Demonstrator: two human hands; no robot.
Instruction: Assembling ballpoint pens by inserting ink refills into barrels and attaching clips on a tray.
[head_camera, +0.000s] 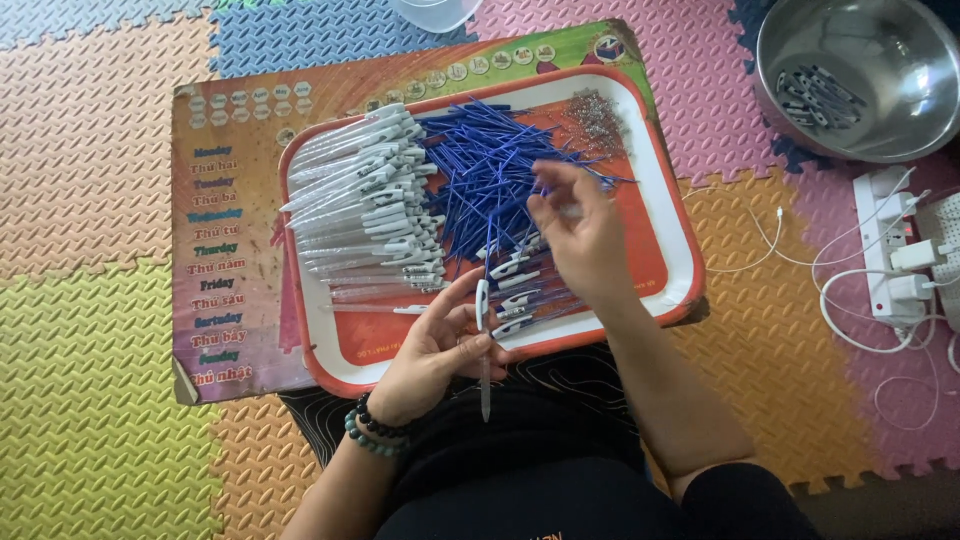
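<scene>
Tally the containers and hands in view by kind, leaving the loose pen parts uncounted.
Orange plastic tray with white rim: 1
Round steel bowl holding small clips: 1
Clear plastic container at the top edge: 1
White power strip with plugs: 1
Hands: 2, the left hand holding a clear pen barrel, the right hand over the tray
Total: 6

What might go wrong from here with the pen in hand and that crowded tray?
1. The right hand works above the blue refills; a sweep may scatter them off the tray.
2. The left hand pinches the clear pen barrel lightly over the lap; it might slip.
3. The small springs lie near the rim and may roll out.
</scene>
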